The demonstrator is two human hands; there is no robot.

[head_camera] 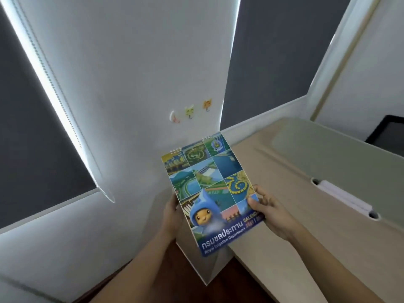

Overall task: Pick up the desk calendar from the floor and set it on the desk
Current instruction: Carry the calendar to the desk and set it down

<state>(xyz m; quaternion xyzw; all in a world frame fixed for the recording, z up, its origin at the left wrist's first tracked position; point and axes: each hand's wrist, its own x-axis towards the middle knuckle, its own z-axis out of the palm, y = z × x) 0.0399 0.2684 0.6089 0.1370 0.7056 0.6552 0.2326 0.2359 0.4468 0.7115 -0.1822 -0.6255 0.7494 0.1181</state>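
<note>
- The desk calendar (pixel 209 193) is up in the air, held in both hands in front of the person, not touching the counter (pixel 295 193) or the floor (pixel 229 278).
- Its cover faces up towards the person: a grid of small landscape photos, a blue hooded cartoon figure low on the cover, and a blue band of lettering along the near edge.
- The two sets of wire binding rings sit on the far edge, pointing towards the white wall (pixel 131 84).
- The left hand (pixel 172 215) grips the calendar's left edge; its fingers are mostly tucked behind the cover, so only the back of the hand shows.
- The right hand (pixel 269 213) clamps the right edge, the thumb lying on top of the cover over the lettering, the fingers curled under and around the edge.
- The calendar hangs just beside the counter's near left corner, its right edge over the pale wood top.
- A white board-like flap juts down below the calendar, over the dark floor; I can't tell whether it belongs to the calendar.
- Further along the counter a long slot (pixel 343 197) is cut into the top.
- Three small animal-shaped hooks (pixel 190 111) stick to the wall above the calendar.
- Dark roller blinds (pixel 32 127) cover the windows on either side.
</note>
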